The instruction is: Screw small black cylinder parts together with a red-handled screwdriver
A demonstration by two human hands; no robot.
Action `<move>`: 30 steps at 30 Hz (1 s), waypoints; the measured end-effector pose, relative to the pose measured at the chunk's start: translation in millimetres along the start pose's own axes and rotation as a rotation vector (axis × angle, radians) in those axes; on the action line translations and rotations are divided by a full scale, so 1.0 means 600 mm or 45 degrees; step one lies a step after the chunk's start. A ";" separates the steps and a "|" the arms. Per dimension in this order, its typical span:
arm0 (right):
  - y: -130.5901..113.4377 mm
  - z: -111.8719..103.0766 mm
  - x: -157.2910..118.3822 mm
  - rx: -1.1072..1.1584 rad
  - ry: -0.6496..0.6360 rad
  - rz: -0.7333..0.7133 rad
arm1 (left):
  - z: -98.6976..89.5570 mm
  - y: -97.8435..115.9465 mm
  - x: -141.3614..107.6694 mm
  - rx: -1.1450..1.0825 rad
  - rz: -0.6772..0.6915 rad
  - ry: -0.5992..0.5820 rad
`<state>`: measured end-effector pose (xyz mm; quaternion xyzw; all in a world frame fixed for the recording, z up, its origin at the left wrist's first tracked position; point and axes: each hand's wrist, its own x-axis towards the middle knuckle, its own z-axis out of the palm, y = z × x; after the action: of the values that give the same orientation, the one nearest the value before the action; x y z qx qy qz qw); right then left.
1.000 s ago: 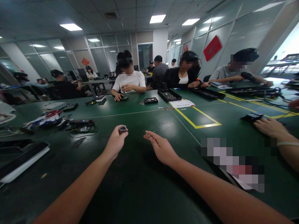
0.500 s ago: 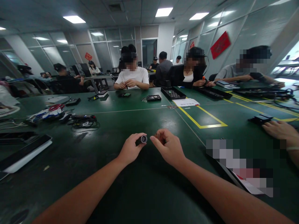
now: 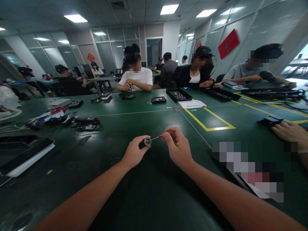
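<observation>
My left hand (image 3: 134, 152) is closed around a short black cylinder (image 3: 147, 141). Its round end, with a silvery rim and a recess inside, faces me. Between the thumb and fingers of my right hand (image 3: 179, 148) is a small screwdriver (image 3: 161, 136) with a see-through reddish handle. The thin metal shaft points left, and its tip is at the rim of the cylinder; whether it touches inside I cannot tell. Both hands are above the green table (image 3: 115, 199). My fingers hide most of the cylinder's body and part of the handle.
Bundled black cables (image 3: 88, 124) and a white-and-black device (image 3: 31, 158) lie to the left. On the right are a papered tray (image 3: 245, 173) and another person's hand (image 3: 287, 133) beside a black part (image 3: 270, 121). Farther back are a hard drive (image 3: 158, 99) and black trays (image 3: 179, 95).
The right hand has moved slightly up and right, and the screwdriver's shaft now shows, reaching to the cylinder's end. The left hand still holds the cylinder in nearly the same place.
</observation>
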<state>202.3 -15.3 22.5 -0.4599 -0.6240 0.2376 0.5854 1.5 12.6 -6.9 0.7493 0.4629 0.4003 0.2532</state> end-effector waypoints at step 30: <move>-0.030 -0.001 -0.013 -0.300 -0.174 -0.429 | 0.001 0.011 -0.003 0.137 0.071 0.047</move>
<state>196.8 -30.3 33.6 -0.3973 -0.7537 0.0924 0.5153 4.7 8.1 -3.0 0.7668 0.4672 0.3956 0.1928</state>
